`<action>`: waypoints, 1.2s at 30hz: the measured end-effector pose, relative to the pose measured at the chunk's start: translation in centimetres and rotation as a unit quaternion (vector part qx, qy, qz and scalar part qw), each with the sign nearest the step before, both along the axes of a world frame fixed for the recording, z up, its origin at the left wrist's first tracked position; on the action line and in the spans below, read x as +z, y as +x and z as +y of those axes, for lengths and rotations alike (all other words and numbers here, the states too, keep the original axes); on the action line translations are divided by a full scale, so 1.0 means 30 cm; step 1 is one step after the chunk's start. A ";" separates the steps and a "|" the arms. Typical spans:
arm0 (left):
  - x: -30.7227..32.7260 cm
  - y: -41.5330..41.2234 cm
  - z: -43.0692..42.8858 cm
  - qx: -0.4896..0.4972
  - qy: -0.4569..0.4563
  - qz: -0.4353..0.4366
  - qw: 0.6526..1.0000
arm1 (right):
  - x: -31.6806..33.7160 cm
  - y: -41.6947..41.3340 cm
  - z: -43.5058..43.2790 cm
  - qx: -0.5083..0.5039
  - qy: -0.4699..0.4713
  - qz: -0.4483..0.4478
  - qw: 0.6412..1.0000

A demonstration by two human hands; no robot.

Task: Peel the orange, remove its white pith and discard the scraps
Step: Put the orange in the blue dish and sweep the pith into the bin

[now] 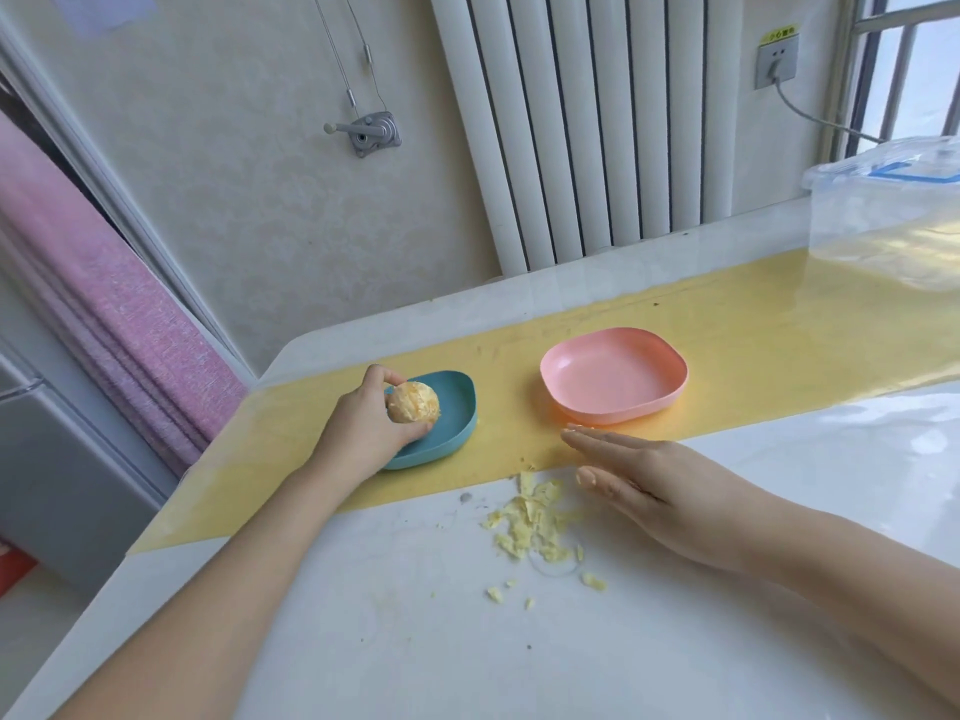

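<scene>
— Fingers (388,377) of the left hand (371,420), what are they doing?
— Curled round the peeled orange (414,402), thumb underneath, holding it at the left side of the teal plate (460,407). I cannot tell if it touches the plate.
— And the right hand (641,480)?
— Fingers straight and together, holding nothing, low over the table (363,641), right of the teal plate and nearer the person.
— The scraps (532,522)?
— Pale pith bits heaped on the table, nearer than the teal plate, just beside the right thumb. A pink plate (613,376) sits right of the teal plate.
</scene>
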State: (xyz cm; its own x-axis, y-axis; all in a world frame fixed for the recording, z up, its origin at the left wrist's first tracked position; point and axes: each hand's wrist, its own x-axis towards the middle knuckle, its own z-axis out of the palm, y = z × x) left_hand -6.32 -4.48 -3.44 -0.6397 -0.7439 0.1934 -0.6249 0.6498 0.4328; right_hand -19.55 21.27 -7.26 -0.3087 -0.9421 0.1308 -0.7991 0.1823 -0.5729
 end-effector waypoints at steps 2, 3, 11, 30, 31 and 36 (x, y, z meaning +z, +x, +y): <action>-0.021 0.005 0.001 -0.001 0.004 0.009 1.000 | -0.009 0.015 -0.016 0.001 0.031 0.017 0.999; -0.028 0.009 0.001 -0.005 0.007 0.017 1.000 | -0.011 0.024 -0.036 0.000 0.049 0.042 0.998; -0.029 0.132 0.058 -0.067 -0.050 0.076 0.994 | -0.002 0.119 -0.147 0.076 0.067 0.071 0.992; -0.137 0.504 0.329 -0.130 0.152 0.062 0.978 | -0.005 0.193 -0.013 0.050 0.108 0.092 0.989; -0.138 0.510 0.336 -0.133 0.157 0.068 0.976 | -0.013 0.202 -0.027 0.061 0.109 0.120 0.985; -0.142 0.546 0.369 -0.138 0.172 0.083 0.972 | -0.016 0.309 0.032 0.146 0.066 0.115 0.980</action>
State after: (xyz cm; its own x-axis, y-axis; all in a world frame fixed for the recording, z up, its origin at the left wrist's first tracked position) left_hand 10.06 6.58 -7.70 -0.8057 -0.5866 0.0820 -0.3495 0.5826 0.7338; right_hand -10.29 22.22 -7.75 0.0006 -0.9993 0.0366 -0.9332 -0.0137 -0.3590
